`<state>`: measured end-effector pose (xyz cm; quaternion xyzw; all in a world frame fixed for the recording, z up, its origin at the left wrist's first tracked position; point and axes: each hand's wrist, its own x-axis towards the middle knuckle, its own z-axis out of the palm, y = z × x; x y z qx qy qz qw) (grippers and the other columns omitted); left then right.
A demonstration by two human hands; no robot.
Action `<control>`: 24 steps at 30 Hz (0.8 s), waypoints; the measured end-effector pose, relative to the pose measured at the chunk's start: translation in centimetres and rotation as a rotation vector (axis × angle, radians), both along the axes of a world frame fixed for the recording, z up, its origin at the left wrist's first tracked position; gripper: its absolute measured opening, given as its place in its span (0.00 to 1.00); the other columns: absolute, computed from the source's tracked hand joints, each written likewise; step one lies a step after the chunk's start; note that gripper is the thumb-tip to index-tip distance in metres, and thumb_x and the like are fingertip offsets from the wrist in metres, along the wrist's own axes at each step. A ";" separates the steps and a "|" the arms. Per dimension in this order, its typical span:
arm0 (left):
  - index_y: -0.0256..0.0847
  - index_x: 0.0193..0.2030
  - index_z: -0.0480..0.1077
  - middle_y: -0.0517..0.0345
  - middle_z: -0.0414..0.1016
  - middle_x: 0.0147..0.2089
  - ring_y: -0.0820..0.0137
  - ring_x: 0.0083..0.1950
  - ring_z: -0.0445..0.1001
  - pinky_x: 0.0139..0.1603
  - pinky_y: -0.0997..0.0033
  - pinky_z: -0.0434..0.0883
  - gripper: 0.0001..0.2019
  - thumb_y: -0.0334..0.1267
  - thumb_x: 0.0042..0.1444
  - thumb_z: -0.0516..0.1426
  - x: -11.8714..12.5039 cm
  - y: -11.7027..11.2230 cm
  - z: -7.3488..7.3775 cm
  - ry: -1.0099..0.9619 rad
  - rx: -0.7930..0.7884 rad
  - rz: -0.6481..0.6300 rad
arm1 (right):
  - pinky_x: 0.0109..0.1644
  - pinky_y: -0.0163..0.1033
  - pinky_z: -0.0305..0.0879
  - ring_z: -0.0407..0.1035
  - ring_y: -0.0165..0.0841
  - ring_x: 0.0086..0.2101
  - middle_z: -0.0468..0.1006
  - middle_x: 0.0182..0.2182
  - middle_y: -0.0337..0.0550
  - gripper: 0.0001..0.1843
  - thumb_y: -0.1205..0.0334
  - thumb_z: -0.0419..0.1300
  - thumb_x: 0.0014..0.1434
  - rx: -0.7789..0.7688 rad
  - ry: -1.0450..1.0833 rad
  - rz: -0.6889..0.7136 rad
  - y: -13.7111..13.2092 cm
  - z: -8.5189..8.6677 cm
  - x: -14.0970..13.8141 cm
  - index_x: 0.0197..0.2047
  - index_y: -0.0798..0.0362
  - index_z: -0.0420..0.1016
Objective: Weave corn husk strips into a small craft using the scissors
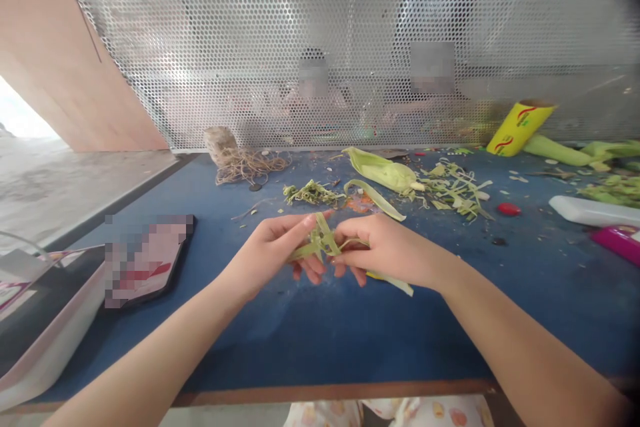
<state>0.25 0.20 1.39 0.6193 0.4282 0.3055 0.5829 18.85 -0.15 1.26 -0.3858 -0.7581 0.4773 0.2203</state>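
Note:
Both of my hands meet over the middle of the blue table (310, 340). My left hand (273, 250) pinches a folded bundle of pale green husk strips (323, 240) between thumb and fingers. My right hand (387, 250) is closed on the same strips from the other side, and a loose strip end (397, 283) trails out below it. Just behind the hands lies a curled husk leaf (375, 197), and beyond it an ear of corn in its husk (385, 172).
Husk scraps (455, 188) and a shredded green pile (311, 193) litter the far table, with a tuft of brown fibre (240, 161) at the left. A yellow tube (520, 127), a white object (593, 210), a pink item (620, 241) and a red cap (509, 209) lie right. A perforated metal screen (350, 33) closes the back; people sit behind it.

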 end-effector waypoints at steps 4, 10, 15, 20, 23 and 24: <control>0.36 0.53 0.65 0.66 0.65 0.08 0.76 0.09 0.63 0.12 0.80 0.60 0.24 0.47 0.53 0.52 0.3 -0.1 -0.1 0.046 0.032 0.100 | 0.27 0.30 0.63 0.66 0.23 0.19 0.74 0.25 0.37 0.03 0.63 0.55 0.53 -0.033 0.001 -0.017 -0.4 -0.4 -0.5 0.29 0.54 0.65; 0.39 0.54 0.66 0.73 0.55 0.04 0.78 0.04 0.53 0.04 0.81 0.55 0.23 0.45 0.51 0.55 0.4 -0.7 0.5 -0.078 0.148 0.293 | 0.26 0.30 0.63 0.64 0.22 0.17 0.75 0.23 0.35 0.07 0.64 0.56 0.52 -0.082 0.046 0.035 -0.6 -1.2 -1.1 0.25 0.54 0.63; 0.40 0.46 0.72 0.73 0.52 0.04 0.80 0.05 0.50 0.05 0.82 0.53 0.15 0.40 0.52 0.54 0.7 -1.0 0.5 -0.098 0.301 0.501 | 0.25 0.29 0.63 0.65 0.21 0.16 0.76 0.26 0.38 0.06 0.62 0.57 0.53 -0.197 0.136 0.039 -0.3 -0.8 -0.8 0.28 0.55 0.64; 0.38 0.45 0.72 0.71 0.54 0.04 0.78 0.06 0.56 0.09 0.80 0.58 0.15 0.41 0.54 0.53 0.4 -0.5 0.9 0.035 0.397 0.591 | 0.28 0.31 0.66 0.69 0.23 0.19 0.77 0.27 0.41 0.08 0.61 0.57 0.53 -0.251 0.169 0.026 0.3 -0.5 -0.5 0.27 0.56 0.66; 0.39 0.45 0.72 0.70 0.59 0.06 0.76 0.09 0.62 0.13 0.78 0.62 0.16 0.43 0.53 0.53 -0.2 -0.2 1.0 0.180 0.443 0.569 | 0.31 0.33 0.67 0.72 0.26 0.23 0.78 0.29 0.43 0.10 0.58 0.56 0.54 -0.250 0.188 0.026 0.6 -0.4 -0.3 0.30 0.57 0.70; 0.40 0.45 0.72 0.69 0.63 0.08 0.75 0.10 0.63 0.14 0.78 0.62 0.16 0.43 0.53 0.53 -0.3 -0.1 0.9 0.209 0.463 0.547 | 0.32 0.34 0.67 0.72 0.27 0.24 0.78 0.30 0.44 0.11 0.57 0.56 0.55 -0.255 0.207 0.038 0.7 -0.4 -0.3 0.31 0.57 0.71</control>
